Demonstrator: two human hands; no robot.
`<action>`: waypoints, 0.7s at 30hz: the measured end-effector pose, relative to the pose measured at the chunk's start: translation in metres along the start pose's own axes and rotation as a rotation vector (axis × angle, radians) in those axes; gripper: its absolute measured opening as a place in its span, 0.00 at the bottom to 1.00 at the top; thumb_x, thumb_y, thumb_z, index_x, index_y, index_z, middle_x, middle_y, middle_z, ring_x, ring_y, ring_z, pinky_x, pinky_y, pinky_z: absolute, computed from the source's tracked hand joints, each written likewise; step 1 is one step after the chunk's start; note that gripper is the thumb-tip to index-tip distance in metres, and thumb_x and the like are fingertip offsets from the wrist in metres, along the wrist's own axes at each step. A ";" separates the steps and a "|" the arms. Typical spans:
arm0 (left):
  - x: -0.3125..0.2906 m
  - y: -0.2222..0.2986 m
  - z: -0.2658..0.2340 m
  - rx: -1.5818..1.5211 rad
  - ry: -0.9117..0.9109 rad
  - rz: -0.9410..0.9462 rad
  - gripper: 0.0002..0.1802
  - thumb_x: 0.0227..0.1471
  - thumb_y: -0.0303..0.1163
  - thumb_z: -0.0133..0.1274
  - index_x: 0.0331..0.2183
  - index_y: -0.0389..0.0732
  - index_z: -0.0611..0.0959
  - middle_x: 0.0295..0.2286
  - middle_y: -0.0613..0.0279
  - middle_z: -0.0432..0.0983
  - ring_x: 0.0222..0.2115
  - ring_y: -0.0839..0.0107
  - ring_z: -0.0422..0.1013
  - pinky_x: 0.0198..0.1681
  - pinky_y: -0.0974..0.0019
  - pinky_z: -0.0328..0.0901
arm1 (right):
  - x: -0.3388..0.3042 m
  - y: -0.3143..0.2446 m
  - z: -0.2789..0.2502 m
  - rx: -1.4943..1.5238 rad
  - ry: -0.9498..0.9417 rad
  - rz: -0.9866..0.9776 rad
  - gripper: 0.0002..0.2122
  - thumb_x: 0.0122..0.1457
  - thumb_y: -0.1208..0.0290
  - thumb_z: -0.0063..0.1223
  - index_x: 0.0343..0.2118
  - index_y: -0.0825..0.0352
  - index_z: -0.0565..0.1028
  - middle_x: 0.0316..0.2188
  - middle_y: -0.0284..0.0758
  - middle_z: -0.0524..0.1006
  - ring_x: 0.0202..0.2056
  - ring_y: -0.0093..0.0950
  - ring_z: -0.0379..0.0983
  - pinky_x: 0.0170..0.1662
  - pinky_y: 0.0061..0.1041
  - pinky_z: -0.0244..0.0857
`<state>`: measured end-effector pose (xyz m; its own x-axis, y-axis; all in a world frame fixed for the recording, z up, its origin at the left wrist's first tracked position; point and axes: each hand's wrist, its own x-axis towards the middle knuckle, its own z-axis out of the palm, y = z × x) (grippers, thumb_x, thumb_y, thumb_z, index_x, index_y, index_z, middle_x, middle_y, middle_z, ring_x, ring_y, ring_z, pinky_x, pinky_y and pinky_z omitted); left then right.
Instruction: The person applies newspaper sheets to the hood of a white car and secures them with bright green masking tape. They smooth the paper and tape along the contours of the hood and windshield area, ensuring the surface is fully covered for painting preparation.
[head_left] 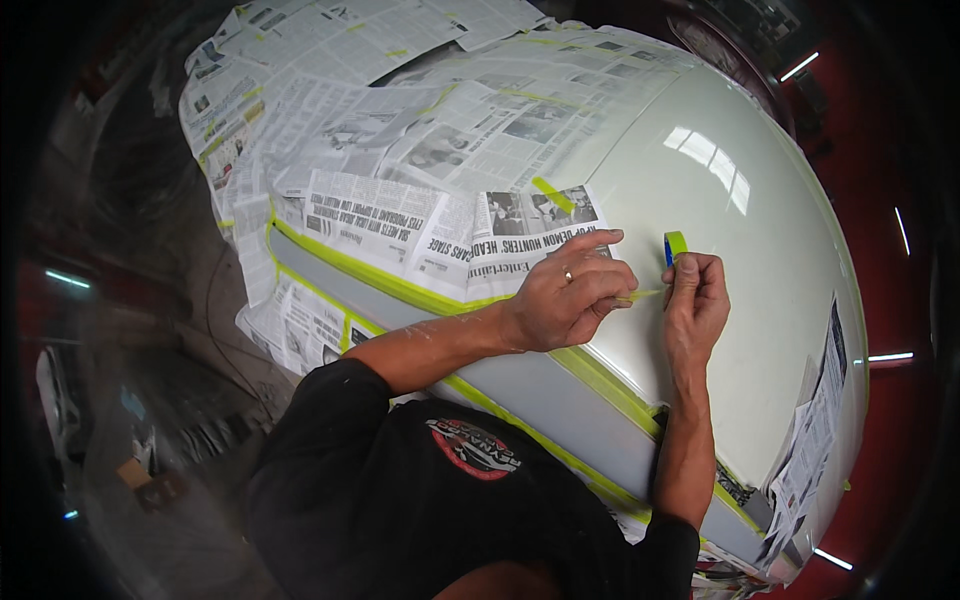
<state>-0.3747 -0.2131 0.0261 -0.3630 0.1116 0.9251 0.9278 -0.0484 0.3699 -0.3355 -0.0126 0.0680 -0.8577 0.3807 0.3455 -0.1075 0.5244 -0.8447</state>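
Note:
My right hand (697,300) grips a small roll of yellow-green masking tape (675,245) with a blue core, held upright over a glossy white car body panel (740,260). A short strip of tape (640,295) stretches from the roll to my left hand (565,295), which pinches its free end. My left forefinger presses down on the edge of a newspaper sheet (500,235) that covers the panel. A ring sits on that hand.
Newspaper sheets (400,110) cover most of the car's upper left, held by yellow-green tape lines (400,285). A grey strip (540,385) runs along the body below the tape. More paper (815,430) masks the right end. Red walls surround, with dark floor clutter at left.

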 end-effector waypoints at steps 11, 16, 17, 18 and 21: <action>-0.034 -0.086 -0.254 0.011 0.047 -0.978 0.16 0.54 0.27 0.61 0.42 0.36 0.73 0.32 0.62 0.78 0.35 0.78 0.74 0.42 0.73 0.69 | -0.002 0.020 -0.005 -0.080 0.046 -0.011 0.09 0.70 0.66 0.45 0.36 0.67 0.72 0.25 0.25 0.70 0.22 0.11 0.56 0.24 0.13 0.53; -0.067 -0.119 -0.326 0.119 -0.161 -1.192 0.19 0.53 0.26 0.61 0.45 0.37 0.72 0.29 0.67 0.77 0.33 0.80 0.71 0.41 0.74 0.66 | -0.001 0.020 0.002 -0.161 0.023 -0.050 0.10 0.70 0.67 0.44 0.37 0.68 0.72 0.24 0.26 0.70 0.22 0.12 0.57 0.25 0.14 0.54; -0.072 -0.130 -0.330 0.136 -0.230 -1.210 0.20 0.53 0.26 0.61 0.45 0.38 0.72 0.29 0.68 0.76 0.33 0.81 0.71 0.40 0.73 0.65 | -0.001 0.020 0.003 -0.194 0.017 -0.062 0.10 0.70 0.67 0.44 0.37 0.68 0.72 0.24 0.26 0.70 0.22 0.13 0.58 0.26 0.15 0.55; -0.073 -0.141 -0.332 0.149 -0.302 -1.220 0.20 0.53 0.26 0.61 0.46 0.38 0.72 0.29 0.69 0.76 0.32 0.81 0.70 0.40 0.73 0.65 | -0.001 0.019 0.004 -0.228 0.019 -0.076 0.10 0.70 0.67 0.44 0.38 0.69 0.72 0.24 0.27 0.70 0.23 0.13 0.59 0.26 0.15 0.56; -0.079 -0.174 -0.328 0.189 -0.470 -1.262 0.21 0.51 0.26 0.60 0.47 0.38 0.73 0.28 0.71 0.75 0.29 0.80 0.67 0.36 0.73 0.62 | -0.008 0.018 0.009 -0.374 0.035 -0.130 0.11 0.70 0.67 0.45 0.39 0.70 0.73 0.24 0.29 0.72 0.24 0.16 0.63 0.29 0.17 0.60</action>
<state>-0.5357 -0.5394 -0.0829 -0.9383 0.3053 -0.1626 -0.0006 0.4688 0.8833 -0.3352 -0.0127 0.0462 -0.8304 0.3151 0.4595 -0.0183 0.8088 -0.5878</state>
